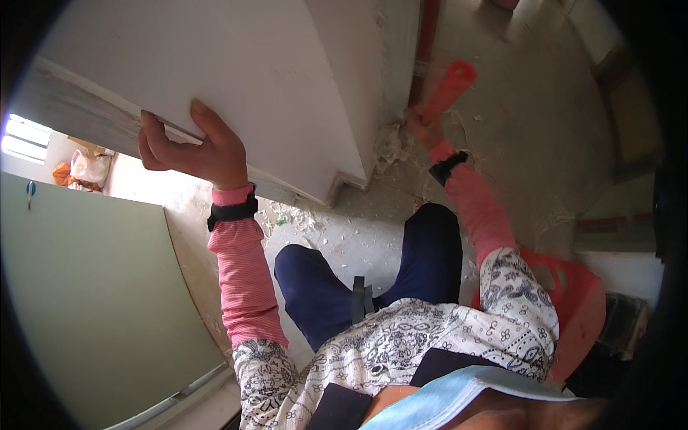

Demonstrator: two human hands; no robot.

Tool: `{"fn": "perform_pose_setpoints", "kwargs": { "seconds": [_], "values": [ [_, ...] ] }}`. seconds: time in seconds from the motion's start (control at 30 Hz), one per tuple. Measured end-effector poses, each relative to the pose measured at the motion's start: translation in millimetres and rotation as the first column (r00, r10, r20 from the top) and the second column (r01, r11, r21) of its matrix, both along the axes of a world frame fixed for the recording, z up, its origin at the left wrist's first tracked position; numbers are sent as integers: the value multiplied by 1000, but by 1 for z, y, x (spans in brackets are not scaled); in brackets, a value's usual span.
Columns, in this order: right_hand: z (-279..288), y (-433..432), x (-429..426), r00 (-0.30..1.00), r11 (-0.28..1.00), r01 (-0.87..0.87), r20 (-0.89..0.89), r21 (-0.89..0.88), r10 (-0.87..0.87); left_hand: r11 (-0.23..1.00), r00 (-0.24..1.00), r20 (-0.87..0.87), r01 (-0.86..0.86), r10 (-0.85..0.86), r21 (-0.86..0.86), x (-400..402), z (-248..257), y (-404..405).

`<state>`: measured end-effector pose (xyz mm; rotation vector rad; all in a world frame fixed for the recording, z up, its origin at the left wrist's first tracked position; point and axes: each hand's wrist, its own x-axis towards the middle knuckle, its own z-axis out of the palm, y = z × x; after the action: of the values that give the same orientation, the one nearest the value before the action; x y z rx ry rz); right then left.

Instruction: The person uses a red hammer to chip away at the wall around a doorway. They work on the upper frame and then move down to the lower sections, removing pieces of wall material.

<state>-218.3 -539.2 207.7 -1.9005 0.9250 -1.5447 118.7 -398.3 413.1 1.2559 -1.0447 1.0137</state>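
My left hand (193, 142) rests on the lower edge of a large pale panel (215, 64), its thumb on the face and its fingers curled at the edge. To the right, low beside the panel's corner, my right hand (424, 128) grips a red plastic handle (449, 88) that has a hole in its end. The handle is blurred. Any blade or head of the tool is hidden, so its kind cannot be told. Pale shavings (391, 145) lie bunched near my right hand.
More shavings (301, 217) litter the floor between my knees and the panel. A red plastic chair (578, 317) is at my right side. A pale green board (91, 279) stands at the left, with a white bag (90, 166) beyond it.
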Motion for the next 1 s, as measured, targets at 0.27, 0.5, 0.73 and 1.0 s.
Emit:
{"fn": "perform_pose_setpoints", "kwargs": {
  "seconds": [0.27,0.5,0.73,1.0],
  "values": [
    [19,15,-3,935,944,-263,295,201,198,993,996,-39,70,-74,-99,1,-5,5],
    [-5,37,-10,993,893,-51,-76,446,95,990,993,-49,98,-104,-105,9,4,4],
    [50,62,-15,928,932,-57,-325,358,182,987,993,-33,108,-112,-116,7,-14,4],
    [-18,35,-45,701,999,-1,-713,38,28,988,990,-35,131,-134,-78,2,-11,1]
  ]
}}
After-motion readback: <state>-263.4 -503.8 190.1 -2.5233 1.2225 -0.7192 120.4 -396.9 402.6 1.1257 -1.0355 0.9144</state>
